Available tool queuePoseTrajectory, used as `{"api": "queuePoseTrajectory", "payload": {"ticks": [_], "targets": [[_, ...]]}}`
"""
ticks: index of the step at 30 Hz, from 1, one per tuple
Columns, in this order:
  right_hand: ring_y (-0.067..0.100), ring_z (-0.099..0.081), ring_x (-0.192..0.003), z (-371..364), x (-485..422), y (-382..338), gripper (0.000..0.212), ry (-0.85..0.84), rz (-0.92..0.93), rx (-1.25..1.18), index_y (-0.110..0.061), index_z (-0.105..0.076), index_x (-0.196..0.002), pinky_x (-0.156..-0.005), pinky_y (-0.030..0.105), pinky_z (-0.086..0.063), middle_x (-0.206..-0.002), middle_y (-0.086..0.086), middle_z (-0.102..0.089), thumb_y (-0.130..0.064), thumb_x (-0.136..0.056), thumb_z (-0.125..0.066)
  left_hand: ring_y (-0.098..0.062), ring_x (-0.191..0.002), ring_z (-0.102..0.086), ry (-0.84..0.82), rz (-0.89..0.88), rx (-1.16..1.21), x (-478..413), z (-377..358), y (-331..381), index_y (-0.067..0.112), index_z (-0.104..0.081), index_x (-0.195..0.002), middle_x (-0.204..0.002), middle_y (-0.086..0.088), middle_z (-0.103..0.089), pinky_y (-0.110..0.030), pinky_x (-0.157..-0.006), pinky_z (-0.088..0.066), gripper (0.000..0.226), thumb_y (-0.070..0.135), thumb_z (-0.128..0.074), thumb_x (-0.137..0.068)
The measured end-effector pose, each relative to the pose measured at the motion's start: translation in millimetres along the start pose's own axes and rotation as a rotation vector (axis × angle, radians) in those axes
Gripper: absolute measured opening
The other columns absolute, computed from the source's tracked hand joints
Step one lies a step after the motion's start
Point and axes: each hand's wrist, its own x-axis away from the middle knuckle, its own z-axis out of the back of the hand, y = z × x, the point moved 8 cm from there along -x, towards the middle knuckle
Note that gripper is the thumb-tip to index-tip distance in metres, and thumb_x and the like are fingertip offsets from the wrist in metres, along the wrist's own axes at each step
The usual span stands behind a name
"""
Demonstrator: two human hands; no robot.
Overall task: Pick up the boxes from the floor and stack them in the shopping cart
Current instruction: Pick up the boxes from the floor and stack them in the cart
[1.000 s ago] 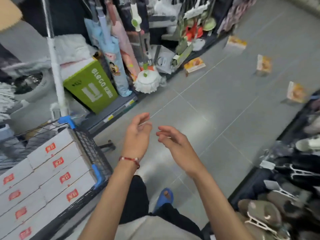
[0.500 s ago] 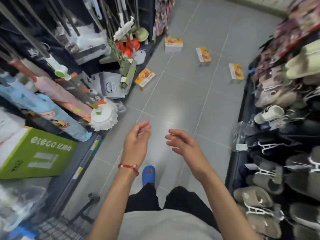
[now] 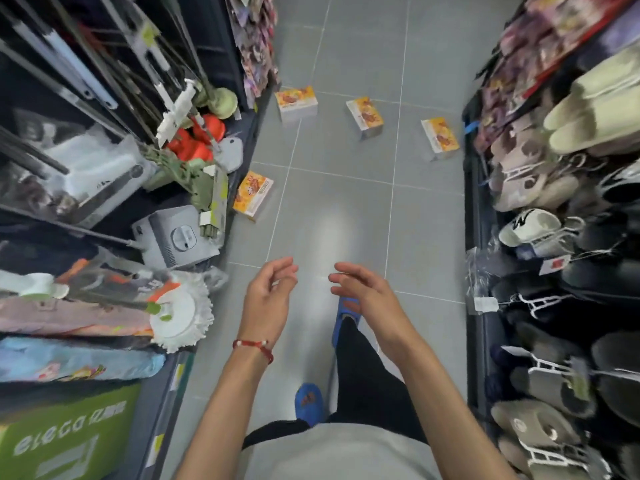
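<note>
Several yellow-orange boxes lie on the grey tiled aisle floor ahead of me. The nearest box (image 3: pixel 253 196) leans by the left shelf base. Farther off lie a box at the left (image 3: pixel 296 102), a box in the middle (image 3: pixel 364 116) and a box near the right rack (image 3: pixel 440 138). My left hand (image 3: pixel 268 299) and my right hand (image 3: pixel 363 294) hover side by side above the floor with loosely curled fingers, holding nothing. Both hands are well short of every box. The shopping cart is out of view.
Mops, a white mop head (image 3: pixel 181 315) and a grey bucket (image 3: pixel 175 237) jut from the left shelf. A green carton (image 3: pixel 65 434) sits low left. Slipper racks (image 3: pixel 561 271) line the right. My blue slippers (image 3: pixel 309 403) stand on the floor (image 3: pixel 332 216).
The view has swung away from the cart, which has left the frame, and now faces down the aisle. The boxes look nearer. My hands stay empty, held in front.
</note>
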Motion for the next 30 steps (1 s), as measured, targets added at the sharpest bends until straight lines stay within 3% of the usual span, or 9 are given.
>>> {"api": "queuePoseTrajectory", "payload": {"ticks": [9,15,19,23,26,30], "targets": [[0.015,-0.069,-0.115,4,-165,-124,0.024,-0.154,-0.049,0.146,-0.025,-0.068,-0.125,-0.105,0.033,-0.05,-0.124,-0.001,-0.072,-0.024,-0.102,-0.062,-0.018,-0.115,-0.065,0.157,0.09,0.065,-155,-24,88,0.031,-0.065,-0.104,-0.115,0.004,-0.07,-0.036,-0.103,-0.048,0.025,0.009,-0.054,-0.099],[0.016,-0.068,-0.116,-19,-265,-190,0.02,-0.226,-0.098,0.273,-0.03,-0.068,-0.12,-0.102,0.033,-0.051,-0.124,-0.002,-0.072,-0.026,-0.102,-0.062,-0.021,-0.114,-0.066,0.287,0.139,0.176,-241,-3,124,0.023,-0.068,-0.112,-0.118,-0.002,-0.07,-0.034,-0.102,-0.049,0.019,0.013,-0.06,-0.098],[0.015,-0.069,-0.115,-55,-336,-219,0.021,-0.253,-0.119,0.349,-0.029,-0.068,-0.122,-0.102,0.033,-0.051,-0.124,-0.002,-0.072,-0.024,-0.103,-0.06,-0.023,-0.115,-0.066,0.336,0.221,0.232,-309,20,124,0.021,-0.066,-0.114,-0.113,-0.001,-0.07,-0.029,-0.097,-0.048,0.017,0.015,-0.059,-0.099],[0.016,-0.069,-0.114,-85,-401,-246,0.021,-0.206,-0.128,0.376,-0.025,-0.069,-0.122,-0.103,0.034,-0.051,-0.124,-0.002,-0.072,-0.023,-0.104,-0.057,-0.022,-0.115,-0.065,0.309,0.254,0.233,-377,40,133,0.027,-0.066,-0.102,-0.113,0.002,-0.07,-0.024,-0.089,-0.047,0.015,0.014,-0.059,-0.099],[0.015,-0.07,-0.113,-107,-437,-266,0.022,-0.209,-0.136,0.389,-0.022,-0.07,-0.12,-0.105,0.036,-0.052,-0.122,-0.003,-0.072,-0.023,-0.106,-0.053,-0.019,-0.112,-0.066,0.353,0.257,0.24,-414,64,147,0.023,-0.068,-0.112,-0.122,0.0,-0.069,-0.026,-0.093,-0.048,0.019,0.015,-0.059,-0.098],[0.018,-0.07,-0.113,-129,-477,-290,0.021,-0.235,-0.161,0.403,-0.022,-0.069,-0.119,-0.103,0.037,-0.052,-0.122,-0.001,-0.073,-0.024,-0.107,-0.053,-0.013,-0.1,-0.068,0.435,0.311,0.299,-449,82,156,0.018,-0.067,-0.119,-0.119,-0.002,-0.07,-0.018,-0.079,-0.047,0.023,0.015,-0.06,-0.098]]}}
